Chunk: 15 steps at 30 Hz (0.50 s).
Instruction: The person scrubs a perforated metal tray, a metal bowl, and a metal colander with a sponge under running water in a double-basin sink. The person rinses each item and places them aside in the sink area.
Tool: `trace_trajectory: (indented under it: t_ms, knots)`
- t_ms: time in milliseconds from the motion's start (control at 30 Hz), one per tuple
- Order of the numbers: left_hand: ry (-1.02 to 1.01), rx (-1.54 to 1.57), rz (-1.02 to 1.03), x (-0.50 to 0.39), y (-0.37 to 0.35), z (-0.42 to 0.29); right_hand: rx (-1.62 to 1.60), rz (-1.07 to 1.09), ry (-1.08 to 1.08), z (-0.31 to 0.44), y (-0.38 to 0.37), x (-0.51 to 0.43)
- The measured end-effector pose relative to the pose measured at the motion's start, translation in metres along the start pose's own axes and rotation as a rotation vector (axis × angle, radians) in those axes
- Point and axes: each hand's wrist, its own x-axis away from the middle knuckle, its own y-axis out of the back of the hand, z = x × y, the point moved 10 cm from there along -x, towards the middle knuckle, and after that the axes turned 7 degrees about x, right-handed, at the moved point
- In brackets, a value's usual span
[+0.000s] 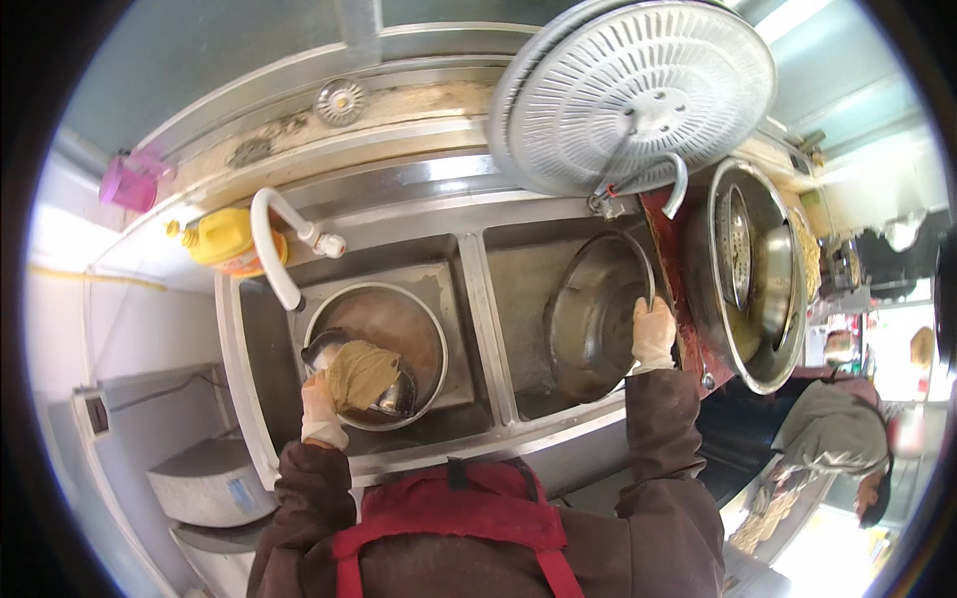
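My left hand (321,413), in a pale thin glove, grips a tan cloth (365,371) over the near left rim of a round metal basin (441,329). That basin stands in the left sink compartment with brownish water; a shiny metal vessel (398,396) lies partly under the cloth. My right hand (653,335), gloved too, grips the right rim of a large steel bowl (598,321), which is tilted on its side in the right compartment. A white curved faucet (271,254) reaches over the left compartment, its tip near the basin's rim.
Large perforated metal discs (635,97) lean behind the right faucet (677,187). On the right, a steel basin (792,359) holding a metal strainer (734,239) stands on a red surface. A yellow jug (224,238) stands at back left. Another person (834,430) is at far right.
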Motion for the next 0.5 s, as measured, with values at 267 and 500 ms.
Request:
trace_trajectory:
  t_ms: [267,500]
  knots:
    - [0.314,0.32,-0.132,-0.008,0.01,0.065,0.345,0.006,0.119,0.034,0.048,-0.037]
    - [0.307,0.299,-0.167,-0.015,0.014,0.081,0.444,-0.033,0.22,0.065,0.053,-0.042]
